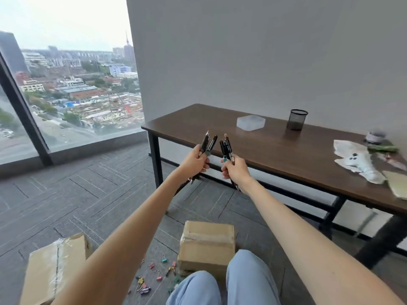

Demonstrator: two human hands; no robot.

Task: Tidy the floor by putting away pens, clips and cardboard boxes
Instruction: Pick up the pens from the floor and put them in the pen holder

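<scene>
Pens, left bunch [206, 143]: dark barrels, clamped in left hand [195, 160], fingers [203, 166] curled around mid-barrel; tops fan upward above fingers, 1 tip pokes out below fist.
Pens, right bunch [226, 148]: black, gripped in right hand [235, 170]; tops rise above fingers, tips jut below palm.
Binder clips [154, 275]: small, mixed colours, scattered on floor, far below both fists.
Taped box [207, 245]: brown cardboard, shut, right of clips.
Second box [56, 267]: brown, film-wrapped, tilted, left of clips.
</scene>
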